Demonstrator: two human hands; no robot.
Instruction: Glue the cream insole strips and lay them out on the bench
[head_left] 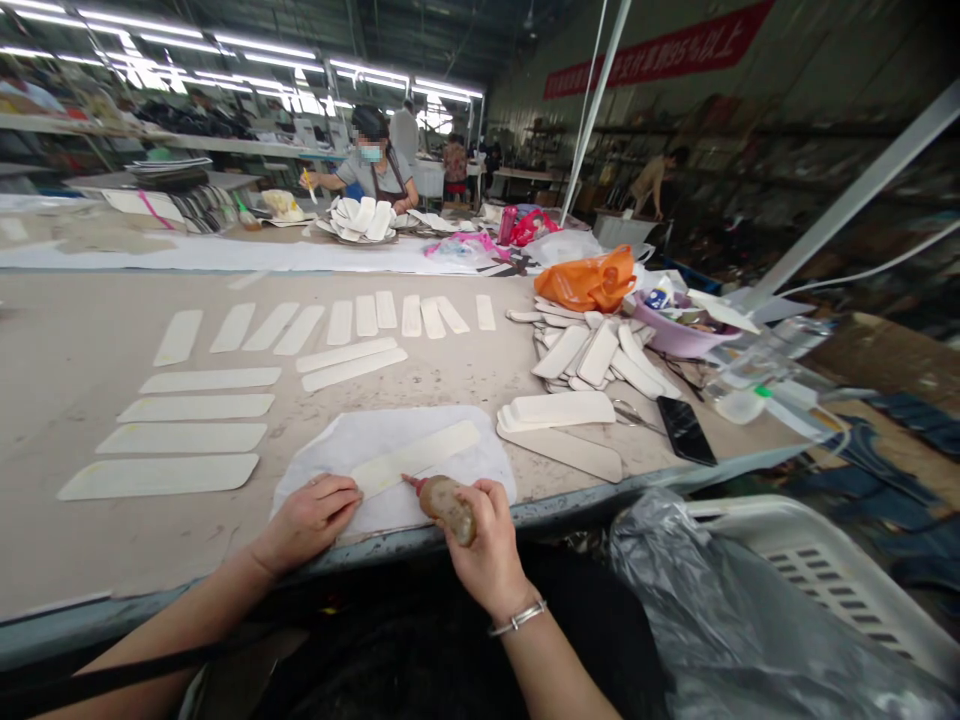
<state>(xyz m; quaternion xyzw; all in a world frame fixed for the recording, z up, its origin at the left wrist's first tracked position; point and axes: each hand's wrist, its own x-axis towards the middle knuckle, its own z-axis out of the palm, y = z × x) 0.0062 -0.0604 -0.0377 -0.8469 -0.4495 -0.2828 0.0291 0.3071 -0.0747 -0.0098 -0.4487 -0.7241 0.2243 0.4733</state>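
Observation:
My right hand (491,545) is closed round a small brownish squeeze bottle (444,502) whose red nozzle touches the near edge of a long cream strip (416,456). That strip lies on a white sheet (360,440) at the table's front edge. My left hand (315,515) rests with curled fingers on the sheet, pressing down the strip's left end. A silver bracelet sits on my right wrist.
Several cream strips (187,438) lie in rows on the beige table (67,340). A stack of strips (562,408), scissors (637,415), a black phone (686,430), a pink bowl (675,335) and an orange bag (589,280) sit to the right. A basket with grey plastic (750,620) stands lower right. Another person (375,165) works at the far end.

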